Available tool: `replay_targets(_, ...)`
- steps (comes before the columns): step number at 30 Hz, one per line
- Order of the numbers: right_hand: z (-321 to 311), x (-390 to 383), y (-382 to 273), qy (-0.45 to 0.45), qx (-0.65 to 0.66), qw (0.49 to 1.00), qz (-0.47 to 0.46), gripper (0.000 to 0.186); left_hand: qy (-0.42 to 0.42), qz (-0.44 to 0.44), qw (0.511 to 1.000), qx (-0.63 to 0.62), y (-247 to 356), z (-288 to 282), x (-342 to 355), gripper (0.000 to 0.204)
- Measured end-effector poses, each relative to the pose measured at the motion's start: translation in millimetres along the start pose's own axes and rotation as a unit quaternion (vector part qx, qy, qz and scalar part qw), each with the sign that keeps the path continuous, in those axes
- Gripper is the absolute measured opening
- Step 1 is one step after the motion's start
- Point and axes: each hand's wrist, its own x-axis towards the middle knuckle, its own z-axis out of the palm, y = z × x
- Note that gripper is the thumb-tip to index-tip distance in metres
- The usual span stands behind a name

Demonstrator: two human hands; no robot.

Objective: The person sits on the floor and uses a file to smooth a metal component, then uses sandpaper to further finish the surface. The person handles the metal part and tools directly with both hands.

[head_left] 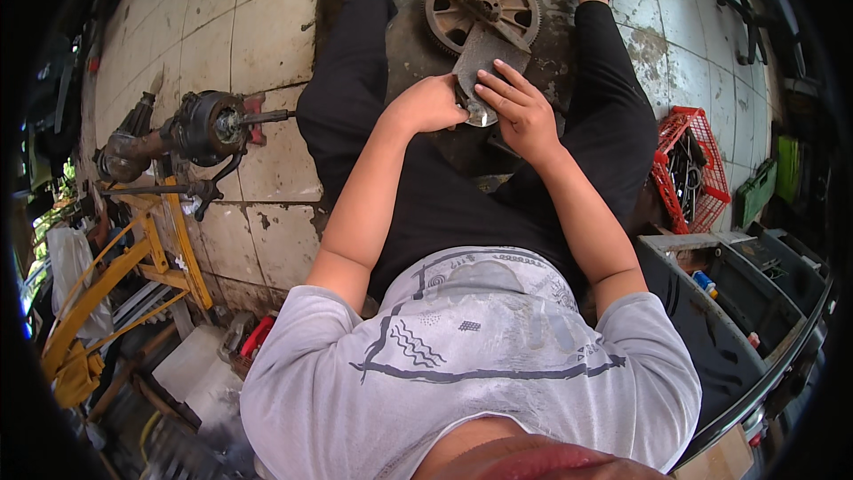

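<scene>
Between my knees is a shiny, rounded metal part (481,113), partly covered by my hands and a grey flat sheet (488,51). My left hand (425,107) is closed at the part's left side, its thumb bent over the edge and most fingers hidden. On the sheet's lower right lies my right hand (526,117), fingers stretched out and a little apart. I cannot tell whether the sheet is abrasive paper or metal. Just beyond it, a large rusty toothed gear wheel (440,4) rests on the floor, with a bar-like metal piece (484,9) across its middle.
To the left stands a greasy axle-like assembly (209,129) beside a yellow metal frame (169,240). A red plastic basket (662,169) of tools sits right of my leg. Nearer is a dark open metal tray (702,316). Stained tiles (204,31) cover the floor.
</scene>
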Motion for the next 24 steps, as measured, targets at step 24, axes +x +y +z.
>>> replay_targets(24, -1, 1, 0, -0.002, 0.020, 1.000, 0.012, 0.055, -0.007, -0.030, 0.999, -0.026, 7, -5, -3, 0.055)
